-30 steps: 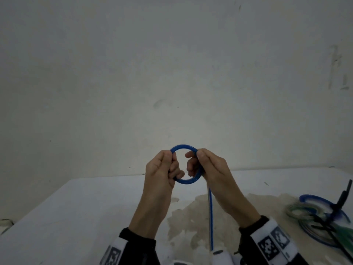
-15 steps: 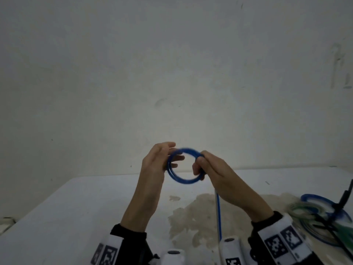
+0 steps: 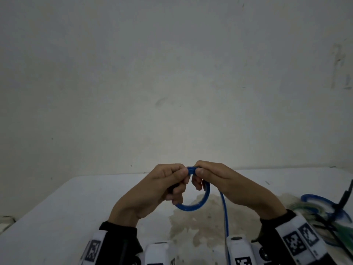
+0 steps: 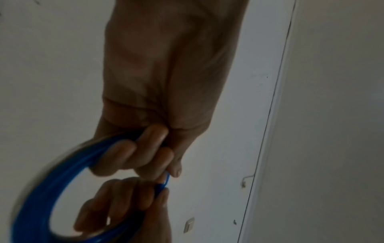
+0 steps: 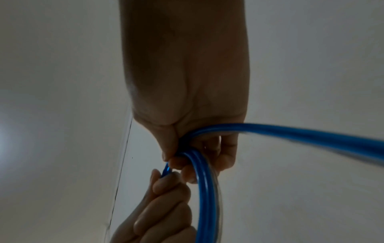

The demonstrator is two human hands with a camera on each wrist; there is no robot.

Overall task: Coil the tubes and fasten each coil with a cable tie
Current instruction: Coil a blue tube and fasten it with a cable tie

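While the left hand pinches the blue tube, the right hand grips it.

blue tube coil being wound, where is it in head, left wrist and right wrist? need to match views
Head: the blue tube coil hangs at lower centre, between both hands.
Left wrist: lower left, arcing under the left hand, blurred.
Right wrist: lower centre, curving down from the right hand; a strand runs off right.
Shared landmark: the pinch where both hands' fingertips meet on the tube.
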